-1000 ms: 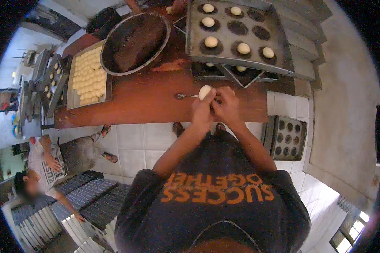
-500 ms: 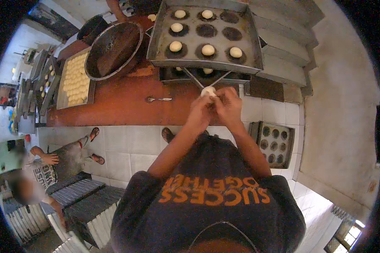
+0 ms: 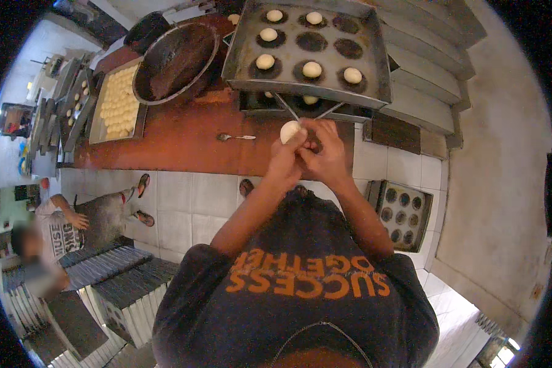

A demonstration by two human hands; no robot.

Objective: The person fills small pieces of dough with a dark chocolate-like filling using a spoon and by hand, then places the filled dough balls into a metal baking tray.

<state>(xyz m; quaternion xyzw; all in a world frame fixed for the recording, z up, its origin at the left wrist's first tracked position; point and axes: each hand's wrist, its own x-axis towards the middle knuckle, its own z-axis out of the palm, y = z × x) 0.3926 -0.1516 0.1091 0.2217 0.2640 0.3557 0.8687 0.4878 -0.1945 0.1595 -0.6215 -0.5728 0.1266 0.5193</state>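
Note:
Over the red-brown table (image 3: 184, 138), my left hand (image 3: 286, 158) holds a pale dough ball (image 3: 289, 132), and my right hand (image 3: 324, 148) grips it from the other side, fingers curled. Just beyond them stands a metal tray (image 3: 300, 86) with round hollows, several holding dough balls, stacked on another tray (image 3: 256, 105). A spoon (image 3: 239, 137) lies left of my hands. Farther left sit a rectangular pan (image 3: 113, 104) packed with dough pieces and a large dark metal bowl (image 3: 172, 64).
A person (image 3: 61, 227) reclines or sits at lower left beside stacked pans (image 3: 129, 294). Concrete steps (image 3: 423, 55) and a wall (image 3: 484, 184) are at the right. An empty hollowed tray (image 3: 398, 214) rests on the tiled floor (image 3: 190, 214). More trays (image 3: 76, 110) stand at far left.
My hands keep turning the dough ball, fingers shifting around it. The view has shifted slightly, so the tray and bowl sit farther left than a second ago.

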